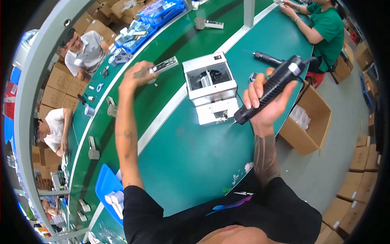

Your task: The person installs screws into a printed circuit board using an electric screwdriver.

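My right hand [268,97] is wrapped round a black electric screwdriver [271,90], its thin bit pointing down to the left over the green table. My left hand [138,76] reaches over the green belt and grips a scoop-shaped device [166,64]. Its long grey handle, with dark and silvery parts inside, points up to the right, while my fingers cover most of its round end. Between my hands stands a white screw feeder [211,81], open at the top, with small screws on its front plate. Another black electric screwdriver [268,58] lies behind the right hand.
Similar scoop-shaped devices [208,23] sit along the belt [174,44]. A blue tray [106,179] with white parts is near my left elbow. An open cardboard box [308,122] stands on the right. Co-workers sit across the belt [87,53] and at the far right [325,30].
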